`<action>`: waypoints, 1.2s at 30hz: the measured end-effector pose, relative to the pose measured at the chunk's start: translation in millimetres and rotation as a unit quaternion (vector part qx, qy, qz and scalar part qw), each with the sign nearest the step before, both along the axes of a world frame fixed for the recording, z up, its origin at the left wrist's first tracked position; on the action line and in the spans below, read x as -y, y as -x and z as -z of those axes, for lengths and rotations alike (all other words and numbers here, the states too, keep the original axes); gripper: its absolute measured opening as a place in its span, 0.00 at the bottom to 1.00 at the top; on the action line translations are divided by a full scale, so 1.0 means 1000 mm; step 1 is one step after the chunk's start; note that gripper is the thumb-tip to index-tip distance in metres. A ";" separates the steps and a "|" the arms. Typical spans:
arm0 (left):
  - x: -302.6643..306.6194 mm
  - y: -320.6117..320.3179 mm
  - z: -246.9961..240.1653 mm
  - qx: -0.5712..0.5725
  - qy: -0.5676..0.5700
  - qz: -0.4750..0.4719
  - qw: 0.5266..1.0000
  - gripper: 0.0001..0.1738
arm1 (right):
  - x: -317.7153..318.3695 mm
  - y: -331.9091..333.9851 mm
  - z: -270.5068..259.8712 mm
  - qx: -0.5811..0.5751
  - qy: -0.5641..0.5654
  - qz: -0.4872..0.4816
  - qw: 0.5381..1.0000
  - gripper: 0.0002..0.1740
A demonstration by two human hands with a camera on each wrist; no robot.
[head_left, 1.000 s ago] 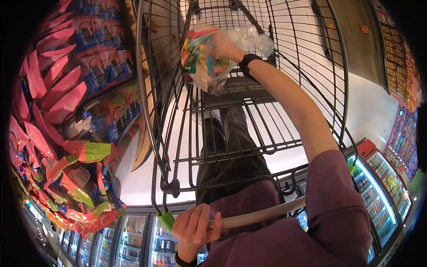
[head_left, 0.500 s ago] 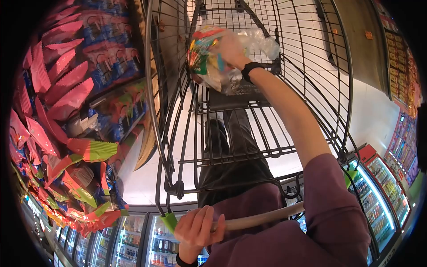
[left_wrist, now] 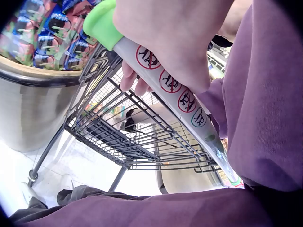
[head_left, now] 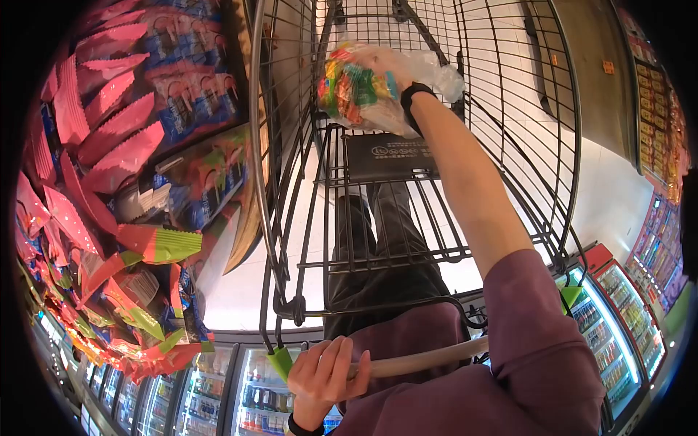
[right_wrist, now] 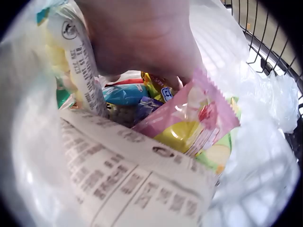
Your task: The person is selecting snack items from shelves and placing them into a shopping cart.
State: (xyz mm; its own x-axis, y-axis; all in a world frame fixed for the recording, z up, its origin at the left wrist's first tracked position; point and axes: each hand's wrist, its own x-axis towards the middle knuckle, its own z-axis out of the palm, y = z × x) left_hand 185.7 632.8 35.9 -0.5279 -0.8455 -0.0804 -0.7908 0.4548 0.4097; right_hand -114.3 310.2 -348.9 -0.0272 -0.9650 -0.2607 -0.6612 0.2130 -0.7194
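My left hand (head_left: 326, 374) grips the cart's push handle (head_left: 429, 360) beside its green end piece (head_left: 279, 362). In the left wrist view, the fingers curl round the handle, which bears round red pictograms. My right hand (right_wrist: 142, 33) reaches down into a clear plastic bag (right_wrist: 255, 161) of packaged snacks in the cart. Around it are a pink wrapped snack (right_wrist: 189, 118), a white printed packet (right_wrist: 132, 175), a blue packet (right_wrist: 125, 93) and a packet of yellowish pieces (right_wrist: 75, 61). The right fingertips are hidden among the packets; I cannot tell whether they hold one.
The black wire shopping cart (head_left: 385, 256) surrounds the bag. To the left stands a display of pink and blue snack packs (head_left: 120, 145). Lit drink fridges (head_left: 262, 392) line the area behind, with another fridge (head_left: 607, 327) at right. Boxed goods (head_left: 654, 109) fill shelves at far right.
The cart, bag and right arm have shifted slightly rightward in the head view. My right hand stays in the bag, stirring its contents; the left keeps its hold on the handle.
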 end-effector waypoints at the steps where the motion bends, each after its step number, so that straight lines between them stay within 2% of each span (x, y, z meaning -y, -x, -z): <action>1: 0.000 0.000 0.000 -0.002 0.000 -0.002 1.000 0.15 | 0.000 0.006 -0.001 0.016 -0.002 -0.038 0.999 0.18; 2: 0.000 -0.001 0.000 -0.002 0.002 -0.002 1.000 0.15 | 0.001 0.011 -0.002 0.032 -0.003 -0.076 0.997 0.20; 5: 0.000 -0.001 -0.001 -0.001 0.006 0.000 1.000 0.15 | -0.008 0.024 -0.025 0.161 -0.074 -0.104 0.979 0.25; 7: 0.000 -0.001 0.000 0.002 0.010 0.002 1.000 0.15 | -0.008 0.029 -0.042 0.097 -0.076 -0.180 0.976 0.25; 8: 0.001 -0.001 0.000 0.001 0.012 0.003 1.000 0.15 | -0.008 0.031 -0.054 0.115 -0.104 -0.182 0.971 0.25; 10: 0.000 -0.001 -0.001 0.003 0.011 0.007 1.000 0.15 | -0.028 0.025 -0.062 0.179 0.009 -0.178 0.968 0.24; 12: 0.000 -0.002 -0.001 0.002 0.009 0.005 1.000 0.15 | -0.046 0.026 -0.069 0.193 0.096 -0.176 0.961 0.22; 14: 0.000 -0.002 -0.001 0.001 0.007 0.005 1.000 0.15 | -0.049 0.044 -0.076 0.106 0.039 -0.220 0.969 0.21; 15: -0.001 -0.002 -0.001 0.000 0.005 0.005 1.000 0.16 | -0.043 0.063 -0.084 0.012 -0.063 -0.261 0.963 0.21; 16: -0.001 -0.002 0.000 0.000 0.004 0.004 1.000 0.16 | -0.038 0.078 -0.094 -0.081 -0.164 -0.296 0.937 0.21; 19: 0.000 -0.001 0.000 -0.004 0.012 0.002 1.000 0.16 | -0.030 0.106 -0.123 0.001 -0.345 -0.233 0.909 0.21; 23: 0.000 0.000 0.000 -0.005 0.009 0.008 1.000 0.15 | -0.029 0.118 -0.109 -0.061 -0.397 -0.156 0.902 0.20; 26: 0.000 -0.001 0.001 0.000 0.008 0.004 1.000 0.15 | -0.033 0.104 -0.082 -0.168 -0.406 -0.146 0.886 0.27; 27: 0.000 -0.001 0.000 0.002 0.003 0.001 1.000 0.15 | -0.036 0.096 -0.074 -0.206 -0.382 -0.164 0.886 0.25; 29: 0.001 -0.002 0.001 0.005 0.000 -0.002 1.000 0.15 | -0.037 0.092 -0.025 -0.149 -0.354 -0.042 0.922 0.22; 32: -0.001 -0.001 0.001 0.006 0.005 -0.004 1.000 0.15 | -0.044 0.083 0.004 0.026 -0.382 0.181 0.906 0.18; 33: -0.001 -0.001 0.001 0.005 0.009 -0.004 1.000 0.16 | -0.048 0.088 0.027 0.018 -0.344 0.143 0.928 0.17; 34: -0.001 -0.002 0.001 0.006 0.014 -0.005 1.000 0.16 | -0.050 0.102 0.072 0.009 -0.304 0.105 0.947 0.17; 36: -0.002 -0.002 0.000 0.007 0.014 -0.008 1.000 0.16 | -0.052 0.093 0.048 -0.056 -0.230 0.060 0.970 0.15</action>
